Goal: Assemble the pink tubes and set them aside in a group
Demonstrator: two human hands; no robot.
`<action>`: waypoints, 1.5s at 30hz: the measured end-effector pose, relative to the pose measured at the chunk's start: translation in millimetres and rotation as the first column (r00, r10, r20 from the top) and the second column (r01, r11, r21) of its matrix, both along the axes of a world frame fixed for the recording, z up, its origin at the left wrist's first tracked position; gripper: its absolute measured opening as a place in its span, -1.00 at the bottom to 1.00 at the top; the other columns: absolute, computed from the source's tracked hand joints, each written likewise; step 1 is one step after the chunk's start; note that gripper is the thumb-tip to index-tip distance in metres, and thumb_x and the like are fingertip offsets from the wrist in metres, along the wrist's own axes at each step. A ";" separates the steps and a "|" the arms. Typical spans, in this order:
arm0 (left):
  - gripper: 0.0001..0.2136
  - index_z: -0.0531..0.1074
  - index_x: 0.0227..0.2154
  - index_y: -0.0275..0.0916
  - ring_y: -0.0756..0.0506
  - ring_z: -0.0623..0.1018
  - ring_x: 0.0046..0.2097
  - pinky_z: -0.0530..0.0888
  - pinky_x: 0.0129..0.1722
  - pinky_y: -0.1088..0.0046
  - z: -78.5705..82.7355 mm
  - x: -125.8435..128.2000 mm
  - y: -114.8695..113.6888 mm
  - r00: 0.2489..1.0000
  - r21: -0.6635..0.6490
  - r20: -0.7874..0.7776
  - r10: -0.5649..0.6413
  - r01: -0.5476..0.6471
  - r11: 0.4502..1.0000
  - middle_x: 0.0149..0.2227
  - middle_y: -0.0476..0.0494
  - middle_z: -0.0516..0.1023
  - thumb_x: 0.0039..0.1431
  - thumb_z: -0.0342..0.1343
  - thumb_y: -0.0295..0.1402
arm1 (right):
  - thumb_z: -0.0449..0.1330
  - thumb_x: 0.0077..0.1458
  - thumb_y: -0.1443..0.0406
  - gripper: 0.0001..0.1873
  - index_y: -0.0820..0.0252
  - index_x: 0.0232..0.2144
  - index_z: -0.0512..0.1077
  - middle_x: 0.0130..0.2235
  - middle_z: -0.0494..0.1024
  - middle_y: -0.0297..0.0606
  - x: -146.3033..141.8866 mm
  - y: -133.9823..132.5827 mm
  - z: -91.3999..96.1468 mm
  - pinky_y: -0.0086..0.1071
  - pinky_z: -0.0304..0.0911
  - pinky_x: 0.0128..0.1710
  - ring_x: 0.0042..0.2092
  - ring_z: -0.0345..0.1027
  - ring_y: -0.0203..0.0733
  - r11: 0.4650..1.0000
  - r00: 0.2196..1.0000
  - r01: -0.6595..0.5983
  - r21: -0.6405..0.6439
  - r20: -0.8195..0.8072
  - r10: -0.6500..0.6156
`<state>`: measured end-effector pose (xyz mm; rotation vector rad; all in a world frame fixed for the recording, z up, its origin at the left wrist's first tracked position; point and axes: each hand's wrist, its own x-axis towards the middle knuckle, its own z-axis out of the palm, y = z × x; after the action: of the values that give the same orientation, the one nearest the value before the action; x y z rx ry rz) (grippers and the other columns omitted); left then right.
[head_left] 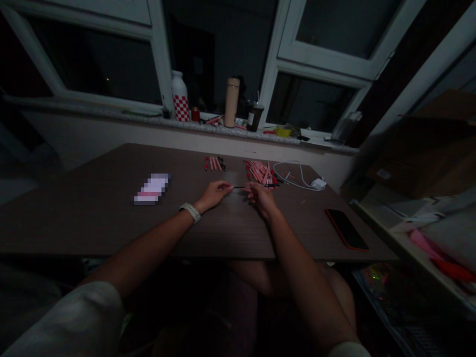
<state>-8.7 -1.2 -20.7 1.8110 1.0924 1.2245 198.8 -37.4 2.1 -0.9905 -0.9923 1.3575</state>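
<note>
Above the middle of the table, my left hand (218, 192) pinches one end of a thin dark rod (239, 187), which looks like a pen refill. My right hand (261, 197) closes on the rod's other end, its lower fingers curled loosely. A black pen-like piece (273, 185) shows just past the right fingers; I cannot tell whether it joins the rod. Behind the right hand lies a heap of pink and red pens (259, 171). A short row of pink, red and black pens (214, 163) lies farther left, beyond my left hand.
A lit phone (152, 189) lies left on the table (230, 233), a dark phone (345, 229) at right. A white charger (318, 184) with cable sits near the pens. A checked bottle (180, 99), a beige flask (231, 103) and a cup (255, 118) stand on the sill.
</note>
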 end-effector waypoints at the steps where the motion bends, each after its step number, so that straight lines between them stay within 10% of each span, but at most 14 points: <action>1: -0.51 0.59 -0.25 -0.33 -0.13 0.58 -0.27 0.48 -0.24 0.39 -0.2 0.0 0.0 1.000 -0.004 0.002 -0.012 0.012 1.000 -0.30 -0.22 0.66 0.02 0.26 0.07 | 0.24 0.11 0.20 -0.81 0.21 -0.29 0.53 -0.30 0.67 -0.21 -0.1 0.2 -0.9 -0.59 0.04 -0.66 -0.57 0.31 -0.43 1.000 1.000 -0.013 0.009 0.007 0.013; 19: -0.57 0.64 -0.19 -0.36 -0.01 0.48 -0.49 0.34 -0.55 0.53 15.7 5.3 -21.6 0.995 -0.123 -0.007 -0.098 0.096 0.988 -0.36 -0.22 0.68 0.00 0.33 -0.10 | 0.48 -0.24 0.04 -0.56 0.18 -0.36 0.53 -0.53 0.49 -0.38 -4.5 -0.2 -9.7 -0.51 0.02 -0.63 -0.55 0.22 -0.38 0.991 0.989 -0.002 0.131 0.148 -0.017; 38: -0.64 0.66 -0.40 -0.30 -0.11 0.58 -0.36 0.44 -0.28 0.42 15.6 7.6 -22.6 0.982 0.102 -0.154 -0.106 0.122 0.987 -0.40 -0.12 0.67 0.17 0.16 -0.07 | 0.45 -0.18 0.04 -0.62 0.21 -0.55 0.47 -0.61 0.38 -0.43 -16.6 -4.9 -7.6 -0.49 0.01 -0.60 -0.56 0.15 -0.38 0.982 0.971 0.068 0.176 0.213 -0.105; 45: -0.65 0.65 -0.45 -0.29 -0.11 0.57 -0.33 0.44 -0.28 0.45 16.2 4.2 -18.8 0.989 0.115 -0.143 -0.043 0.059 0.992 -0.39 -0.13 0.68 0.15 0.18 -0.08 | 0.36 -0.07 -0.01 -0.59 0.18 -0.32 0.52 -0.30 0.63 -0.28 -7.1 2.2 -3.1 -0.53 -0.04 -0.67 -0.59 0.12 -0.46 0.985 0.995 0.096 0.140 0.007 -0.098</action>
<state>-4.5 -20.0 -4.5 2.0298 1.0618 1.1686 191.7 -35.2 -0.9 -0.9321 -1.0220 1.1856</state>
